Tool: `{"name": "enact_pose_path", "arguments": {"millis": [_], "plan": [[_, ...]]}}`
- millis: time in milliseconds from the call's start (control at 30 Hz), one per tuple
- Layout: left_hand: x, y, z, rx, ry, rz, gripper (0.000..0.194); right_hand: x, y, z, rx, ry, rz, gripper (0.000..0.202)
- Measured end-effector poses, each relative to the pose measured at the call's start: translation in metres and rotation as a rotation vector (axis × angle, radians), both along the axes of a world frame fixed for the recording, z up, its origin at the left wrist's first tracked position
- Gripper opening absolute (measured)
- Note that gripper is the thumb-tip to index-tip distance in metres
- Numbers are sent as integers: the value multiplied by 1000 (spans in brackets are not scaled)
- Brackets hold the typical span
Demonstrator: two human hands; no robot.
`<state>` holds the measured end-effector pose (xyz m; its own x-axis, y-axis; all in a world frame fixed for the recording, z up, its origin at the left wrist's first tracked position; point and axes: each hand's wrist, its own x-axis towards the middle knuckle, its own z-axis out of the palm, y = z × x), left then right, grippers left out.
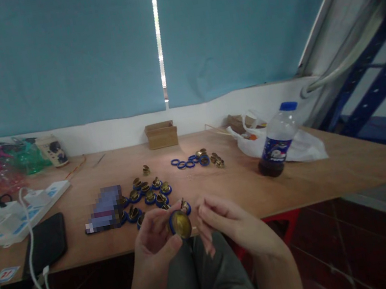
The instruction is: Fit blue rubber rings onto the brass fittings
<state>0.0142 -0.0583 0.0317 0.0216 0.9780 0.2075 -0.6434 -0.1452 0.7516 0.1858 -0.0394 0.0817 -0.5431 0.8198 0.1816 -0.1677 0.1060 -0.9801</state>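
Note:
My left hand holds a round brass-coloured piece with a blue ring about its edge, just over the table's front edge. The fingers lie behind the piece and the thumb presses its lower rim. Close by on the right is my right hand, apart from the piece. Its thumb and index finger are pinched together; anything between them is too small to make out. Several similar brass pieces in blue rings lie on the table beyond my left hand. Farther back are loose blue rings and bare brass pieces.
A phone lies left of the pieces, beside a black pad and a power strip with white cables. A small cardboard box stands at the back. On the right are a drink bottle and a white plastic bag.

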Motion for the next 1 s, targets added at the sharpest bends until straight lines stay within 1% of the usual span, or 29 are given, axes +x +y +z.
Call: {"name": "enact_pose_path", "arguments": {"millis": [100, 233, 300, 400, 533, 667, 800, 900, 1000], "plan": [[-1, -4, 0, 36, 34, -43, 34, -9, -21, -10, -69, 197, -21, 27], [-2, -9, 0, 62, 71, -56, 33, -15, -28, -23, -126, 372, -109, 21], [-2, -11, 1, 68, 90, -39, 35, -15, -29, -25, -130, 436, -125, 22], [-2, -13, 4, 92, 112, -14, 43, -16, -30, -23, -134, 501, -126, 19], [-4, -13, 8, 139, 209, 8, 50, -18, -31, -21, -167, 583, -92, 19], [-6, -14, 9, 132, 278, 10, 48, -21, -32, -26, -206, 612, -56, 22], [-4, -19, 10, 118, 304, 6, 49, -22, -35, -27, -246, 590, -66, 28], [-2, -24, 13, 103, 334, -12, 49, -22, -38, -24, -265, 560, -58, 26], [0, -27, 17, 133, 320, 17, 51, -21, -39, -20, -286, 542, -19, 21]]}}
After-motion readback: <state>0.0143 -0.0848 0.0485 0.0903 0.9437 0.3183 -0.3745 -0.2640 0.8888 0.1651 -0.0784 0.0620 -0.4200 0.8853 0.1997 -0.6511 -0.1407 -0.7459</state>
